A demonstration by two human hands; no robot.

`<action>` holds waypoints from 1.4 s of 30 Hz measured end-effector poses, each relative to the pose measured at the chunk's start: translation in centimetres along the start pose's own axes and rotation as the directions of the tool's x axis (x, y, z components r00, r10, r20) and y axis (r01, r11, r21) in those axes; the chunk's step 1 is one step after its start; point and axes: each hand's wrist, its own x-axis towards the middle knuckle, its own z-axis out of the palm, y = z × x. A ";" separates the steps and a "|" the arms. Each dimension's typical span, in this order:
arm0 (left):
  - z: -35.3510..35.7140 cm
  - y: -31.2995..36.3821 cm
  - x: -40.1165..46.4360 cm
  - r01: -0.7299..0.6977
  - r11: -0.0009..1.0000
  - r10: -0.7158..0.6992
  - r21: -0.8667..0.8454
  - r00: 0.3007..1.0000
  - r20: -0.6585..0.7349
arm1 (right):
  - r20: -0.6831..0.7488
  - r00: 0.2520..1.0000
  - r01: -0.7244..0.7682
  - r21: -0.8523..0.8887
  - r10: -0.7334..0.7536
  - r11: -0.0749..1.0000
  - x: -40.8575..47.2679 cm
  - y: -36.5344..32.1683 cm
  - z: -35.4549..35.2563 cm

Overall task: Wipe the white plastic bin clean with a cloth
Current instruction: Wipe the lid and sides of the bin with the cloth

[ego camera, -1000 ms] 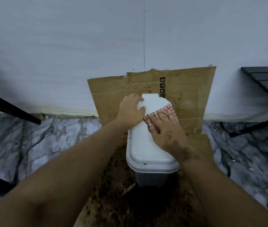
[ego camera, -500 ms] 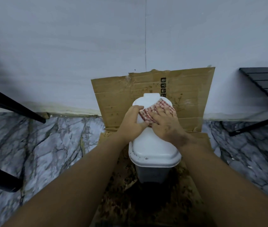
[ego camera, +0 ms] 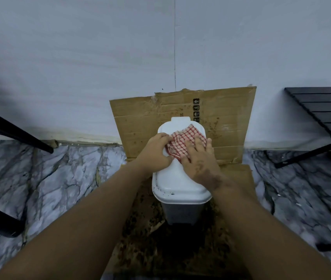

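The white plastic bin stands upright on stained cardboard, its lid facing me. Dark specks dot the lid's front rim. A red-and-white checked cloth lies on the far half of the lid. My right hand presses flat on the cloth with its fingers spread. My left hand grips the lid's left side, and its fingertips touch the cloth's left edge.
Flattened cardboard leans against the pale wall and runs under the bin, with dark stains on the floor piece. Marble floor lies on both sides. Black furniture legs stand at left. A black slatted table stands at right.
The cloth has slid left and toward the lid's far end under my right hand. My left hand has shifted from the lid's top left to meet the cloth's edge.
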 end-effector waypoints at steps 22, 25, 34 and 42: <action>3.4 3.9 -1.1 -0.035 0.975 0.053 0.221 0.996 -0.073 | 0.025 0.997 -0.080 0.332 0.076 0.940 -2.3 3.8 -3.6; 3.1 3.3 -0.7 -0.053 0.920 0.018 0.389 0.995 0.094 | 0.034 0.999 -0.047 0.399 0.037 0.916 -3.0 3.9 -2.3; 2.5 4.3 -0.3 0.011 0.976 -0.043 0.216 0.989 0.142 | -0.113 0.993 0.010 0.300 0.025 0.954 -3.5 3.7 -1.0; 3.7 1.5 -1.8 -0.029 0.938 0.007 0.346 0.998 0.067 | -0.092 0.991 -0.106 -0.105 0.097 0.989 -2.6 0.4 -2.1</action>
